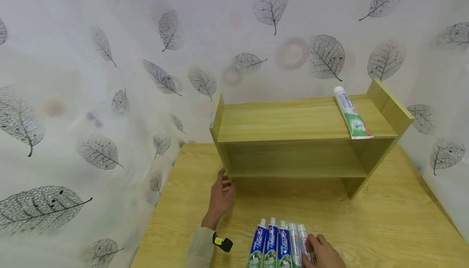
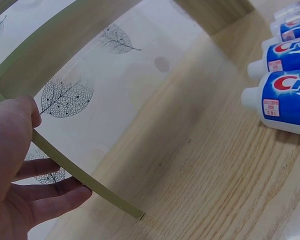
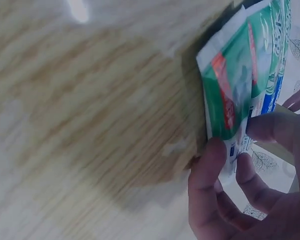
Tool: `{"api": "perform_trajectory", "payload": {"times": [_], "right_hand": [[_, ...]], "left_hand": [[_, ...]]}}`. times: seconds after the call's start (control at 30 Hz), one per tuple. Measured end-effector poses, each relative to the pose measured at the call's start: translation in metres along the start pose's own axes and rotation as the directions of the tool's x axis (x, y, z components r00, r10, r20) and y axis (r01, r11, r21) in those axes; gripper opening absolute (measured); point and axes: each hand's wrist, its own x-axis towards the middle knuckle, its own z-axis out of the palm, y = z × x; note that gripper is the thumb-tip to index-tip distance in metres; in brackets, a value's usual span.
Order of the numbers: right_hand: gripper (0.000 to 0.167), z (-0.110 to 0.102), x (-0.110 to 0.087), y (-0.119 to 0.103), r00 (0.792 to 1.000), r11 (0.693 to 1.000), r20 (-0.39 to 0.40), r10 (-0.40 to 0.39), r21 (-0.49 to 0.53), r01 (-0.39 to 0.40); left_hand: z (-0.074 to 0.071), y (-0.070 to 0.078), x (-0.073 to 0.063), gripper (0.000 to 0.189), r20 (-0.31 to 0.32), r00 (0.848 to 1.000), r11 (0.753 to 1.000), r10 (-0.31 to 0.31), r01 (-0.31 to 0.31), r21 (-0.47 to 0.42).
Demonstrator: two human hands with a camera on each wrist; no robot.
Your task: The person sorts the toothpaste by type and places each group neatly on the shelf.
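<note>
My left hand (image 1: 221, 196) grips the left side panel of a wooden two-tier shelf (image 1: 286, 123) near its lower end. In the left wrist view the thumb lies on one side of the panel edge (image 2: 112, 196) and the fingers on the other. My right hand (image 1: 324, 253) pinches the rightmost toothpaste tube (image 3: 225, 95), white and green with a red patch, in a row on the table. Left of it lie another white-capped silvery toothpaste tube (image 1: 294, 241) and three blue Crest tubes (image 1: 271, 239), caps pointing toward the shelf.
One white and green toothpaste tube (image 1: 349, 115) lies on the shelf's top board at the right, its flat end at the front edge. The wooden table (image 1: 399, 219) extends to both sides of the shelf. Behind stands a wall covering (image 1: 234, 23) with leaf prints.
</note>
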Motion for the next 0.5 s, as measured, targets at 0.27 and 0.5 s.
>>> {"api": "perform_trajectory", "payload": {"times": [0.27,0.5], "right_hand": [[0.036,0.008,0.002,0.01,0.995,0.997,-0.061,-0.08,0.01,0.081],[0.043,0.002,0.011,0.024,0.971,0.971,-0.036,-0.238,-0.021,0.237]], "left_hand": [[0.0,0.001,-0.002,0.058,0.007,1.0,1.0,-0.008,0.008,0.003],[0.001,0.0,0.0,0.057,-0.001,1.0,1.0,-0.002,0.002,-0.018]]}}
